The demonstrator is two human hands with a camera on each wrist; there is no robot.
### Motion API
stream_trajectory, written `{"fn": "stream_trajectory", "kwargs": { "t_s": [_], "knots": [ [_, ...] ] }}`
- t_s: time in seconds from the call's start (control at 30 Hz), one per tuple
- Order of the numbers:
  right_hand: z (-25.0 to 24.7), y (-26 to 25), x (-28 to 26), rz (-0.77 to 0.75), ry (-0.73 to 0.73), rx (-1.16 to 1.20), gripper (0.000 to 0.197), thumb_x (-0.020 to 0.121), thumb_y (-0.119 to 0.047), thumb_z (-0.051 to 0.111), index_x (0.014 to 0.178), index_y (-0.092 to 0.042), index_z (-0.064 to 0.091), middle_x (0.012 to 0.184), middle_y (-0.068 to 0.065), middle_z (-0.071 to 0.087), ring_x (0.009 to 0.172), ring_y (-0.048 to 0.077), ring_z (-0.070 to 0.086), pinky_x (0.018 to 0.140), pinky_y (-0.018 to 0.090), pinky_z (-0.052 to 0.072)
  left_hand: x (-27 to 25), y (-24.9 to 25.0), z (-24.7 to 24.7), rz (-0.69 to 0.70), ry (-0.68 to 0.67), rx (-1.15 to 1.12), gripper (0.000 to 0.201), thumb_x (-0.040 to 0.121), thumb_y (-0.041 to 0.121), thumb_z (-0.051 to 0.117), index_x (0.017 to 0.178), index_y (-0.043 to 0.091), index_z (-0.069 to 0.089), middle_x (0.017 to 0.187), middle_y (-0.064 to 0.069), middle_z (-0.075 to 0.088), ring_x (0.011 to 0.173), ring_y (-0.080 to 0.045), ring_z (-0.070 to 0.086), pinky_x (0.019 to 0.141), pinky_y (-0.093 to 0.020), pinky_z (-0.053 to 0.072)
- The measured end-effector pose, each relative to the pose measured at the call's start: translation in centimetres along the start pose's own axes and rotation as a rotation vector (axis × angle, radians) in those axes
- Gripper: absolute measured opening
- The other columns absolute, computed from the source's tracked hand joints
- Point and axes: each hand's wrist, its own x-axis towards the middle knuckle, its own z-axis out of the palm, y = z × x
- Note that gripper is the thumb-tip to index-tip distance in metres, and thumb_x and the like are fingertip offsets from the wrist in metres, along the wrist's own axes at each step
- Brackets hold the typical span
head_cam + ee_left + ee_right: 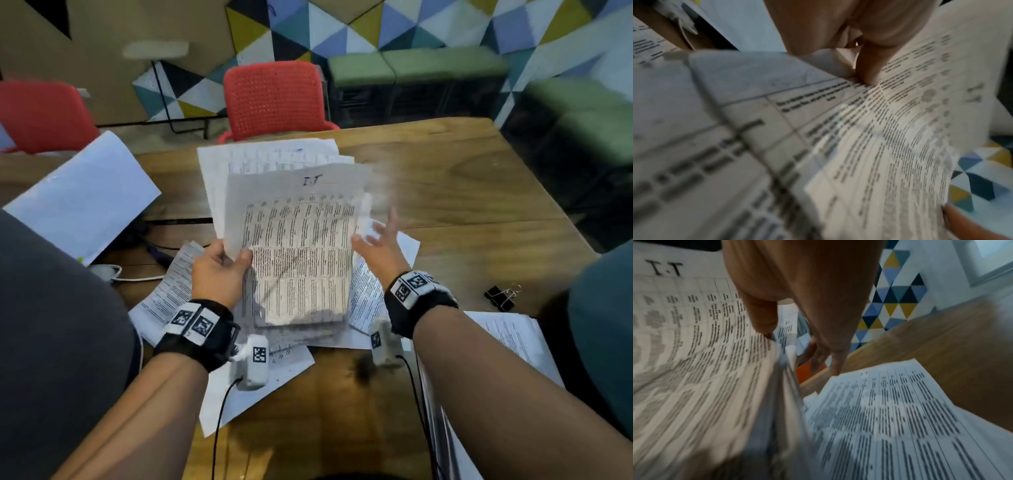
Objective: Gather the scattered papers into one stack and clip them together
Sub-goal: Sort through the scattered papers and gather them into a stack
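The left hand (219, 270) grips the stack of papers (298, 246) at its left edge, thumb on the top sheet, fingers curled underneath, and the stack is lifted above the wooden table (462, 192), tilted away from the person. The right hand (380, 246) sits at the stack's right edge with fingers spread and relaxed; from the head view it's blurred, hard to say how much touches. The right wrist view helps: the thumb (760, 316) lies on the top sheet's edge while the other fingers hang loose past it, gripping nothing. The print is unreadable everywhere, only a handwritten mark near the top shows. The left wrist view is nearly filled by smeared sheets, the thumb (871, 68) pressing into them. Loose sheets (164, 294) lie on the table under and around the stack, partly hidden by it and by the arms; another sheet (510, 339) on the near right is cut by the forearm. Only the head view catches the black binder clip (500, 296), alone on the table, right of the hands, and a red chair (274, 99) at the far side
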Motion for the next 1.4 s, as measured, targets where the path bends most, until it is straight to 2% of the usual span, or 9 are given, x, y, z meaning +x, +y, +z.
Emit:
{"fn": "stream_trajectory", "kwargs": {
  "t_s": [0.17,0.2,0.3,0.43,0.57,0.67,0.97,1.2,1.4],
  "knots": [
    [1.9,1.8,-0.6,0.092,-0.113,-0.158,0.074,0.087,-0.038,0.056,0.15,-0.023,0.019,0.151,-0.004,0.033,0.137,0.016,0.035,0.112,0.051,0.032,-0.3,-1.9,1.6,-0.056,-0.118,-0.233,0.082,0.09,-0.011,0.052,0.148,0.034,0.015,0.135,0.002,0.05,0.115,0.002,0.056,0.098,-0.022,0.047],
    [2.1,1.3,-0.7,0.055,-0.057,-0.118,0.064,0.092,-0.031,0.053,0.148,-0.02,0.024,0.143,-0.012,0.037,0.13,0.009,0.037,0.114,0.032,0.025,-0.2,-1.9,2.0,-0.032,-0.128,-0.223,0.082,0.09,-0.011,0.051,0.148,0.035,0.015,0.141,0.0,0.047,0.121,-0.005,0.054,0.102,-0.026,0.045],
    [2.2,-0.8,-0.8,-0.059,0.047,0.061,0.048,0.098,-0.009,0.046,0.144,-0.016,0.032,0.117,-0.027,0.039,0.101,-0.018,0.041,0.096,0.012,0.029,0.2,-1.6,2.5,0.088,-0.057,-0.155,0.059,0.091,-0.009,0.05,0.141,0.013,0.029,0.133,0.0,0.052,0.117,-0.005,0.054,0.102,-0.017,0.043],
    [2.1,-2.0,-0.9,-0.21,0.077,0.11,0.039,0.093,0.0,0.051,0.124,-0.02,0.04,0.104,-0.031,0.045,0.08,-0.033,0.047,0.072,-0.001,0.041,1.0,-1.4,2.6,0.107,0.033,-0.312,0.053,0.09,-0.008,0.053,0.121,0.033,0.04,0.118,0.01,0.056,0.109,-0.002,0.055,0.104,-0.032,0.044],
    [2.3,-1.9,-1.4,-0.218,0.016,0.079,0.054,0.09,0.003,0.053,0.132,-0.022,0.03,0.105,-0.024,0.047,0.086,-0.021,0.057,0.081,0.016,0.055,0.9,-2.3,2.7,0.063,-0.036,-0.343,0.044,0.089,-0.001,0.057,0.118,0.028,0.041,0.103,0.006,0.054,0.097,-0.007,0.054,0.089,-0.028,0.05],
    [2.6,-1.3,-1.1,-0.182,0.007,0.083,0.064,0.09,0.004,0.052,0.126,-0.044,0.029,0.108,-0.009,0.055,0.091,0.017,0.064,0.085,0.039,0.053,0.6,-2.4,3.4,-0.029,-0.034,-0.259,0.033,0.092,0.002,0.057,0.119,0.005,0.039,0.086,-0.009,0.048,0.087,-0.014,0.049,0.085,-0.031,0.047],
    [3.0,0.4,0.3,-0.14,0.13,-0.177,0.017,0.095,-0.01,0.047,0.11,-0.018,0.045,0.102,0.003,0.064,0.09,0.022,0.063,0.081,0.048,0.055,1.9,-4.4,4.6,-0.046,-0.089,0.072,0.039,0.092,-0.008,0.042,0.129,0.004,0.041,0.113,-0.003,0.057,0.107,-0.019,0.053,0.091,-0.03,0.043],
    [-1.0,0.5,-1.7,-0.154,0.309,-0.318,0.068,0.087,0.008,0.046,0.14,-0.032,0.03,0.093,-0.002,0.056,0.073,0.024,0.059,0.066,0.034,0.052,-0.3,-1.2,5.4,0.031,-0.214,0.136,0.065,0.092,-0.002,0.051,0.138,0.041,0.034,0.113,0.014,0.058,0.095,-0.003,0.061,0.082,-0.027,0.051],
    [-6.3,5.6,-5.2,-0.03,0.276,-0.812,0.029,0.081,0.007,0.053,0.101,-0.01,0.064,0.116,0.007,0.058,0.088,0.028,0.061,0.08,0.036,0.055,-5.7,-2.0,9.5,0.152,-0.513,0.436,0.031,0.092,0.003,0.053,0.117,0.015,0.066,0.126,-0.002,0.055,0.117,-0.02,0.055,0.098,-0.019,0.037]
  ]
}}
